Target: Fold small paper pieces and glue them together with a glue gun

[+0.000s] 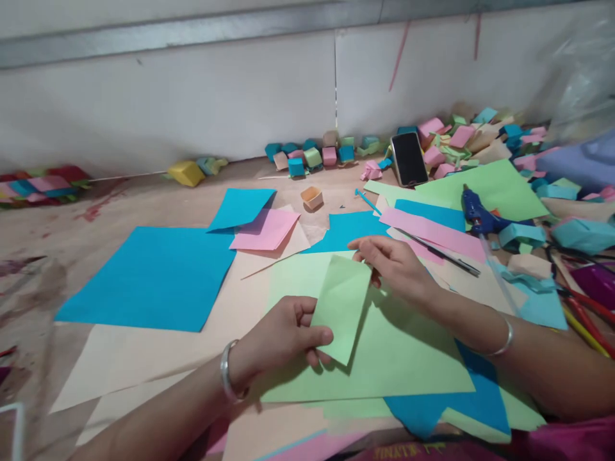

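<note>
tan floor [158, 198] by a white wall [168, 102]; left hand [281, 336] and right hand [394, 266] pinch folded green paper [341, 307].

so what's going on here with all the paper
A person holds a small green paper in both hands. The left hand pinches its lower edge, and the right hand grips its upper corner. It sits just above a larger green sheet lying flat. Around it lie a big blue sheet, a pink sheet, a blue glue gun and a phone. Small folded paper boxes line the wall.
</note>
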Available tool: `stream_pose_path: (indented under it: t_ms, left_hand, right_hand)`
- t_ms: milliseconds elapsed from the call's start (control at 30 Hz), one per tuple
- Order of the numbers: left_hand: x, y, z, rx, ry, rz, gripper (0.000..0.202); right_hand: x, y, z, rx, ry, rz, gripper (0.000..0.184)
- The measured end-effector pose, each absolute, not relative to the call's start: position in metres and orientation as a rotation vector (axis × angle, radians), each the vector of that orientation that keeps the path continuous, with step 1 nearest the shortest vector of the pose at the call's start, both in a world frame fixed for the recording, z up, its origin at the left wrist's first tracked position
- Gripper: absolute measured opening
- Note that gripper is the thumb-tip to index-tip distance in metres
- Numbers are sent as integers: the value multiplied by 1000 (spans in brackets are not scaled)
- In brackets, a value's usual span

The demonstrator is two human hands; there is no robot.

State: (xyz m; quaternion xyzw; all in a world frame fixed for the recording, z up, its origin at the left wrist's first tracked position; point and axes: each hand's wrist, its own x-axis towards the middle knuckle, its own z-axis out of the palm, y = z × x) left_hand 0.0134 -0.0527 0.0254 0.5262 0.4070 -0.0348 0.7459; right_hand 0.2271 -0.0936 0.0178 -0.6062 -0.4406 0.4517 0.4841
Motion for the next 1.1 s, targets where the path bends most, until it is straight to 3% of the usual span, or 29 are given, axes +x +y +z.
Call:
stream_pose_path:
  t_ms: [100,333,500,633,733,833,1100]
  left_hand:
    - [11,-47,24,1123,930,-21,33]
    - [12,-48,25,1141,904,1,37]
    - [9,-47,24,1382,915,122,48]
    - [7,-46,22,1664,974,281,28]
    - [10,-52,23,1758,996,395,53]
    - [14,-59,25,1747,938,295,64]
    - [18,-64,26,1463,551,199,48]
  right_hand:
    - [229,-90,15,-1439,-948,1322,44]
    - [225,-96,16,-1512,-1152,1293,15]
    - [226,-96,15,-1526,-1154,1293,12]
    - [225,-96,15,-1516,-1171,1186,11]
    - [222,-100,17,-1520,-1155,1090,14]
    - [216,-107,20,-1462,-1127,1110,26]
    - [205,-121,29,-1180,-1087,1268,37]
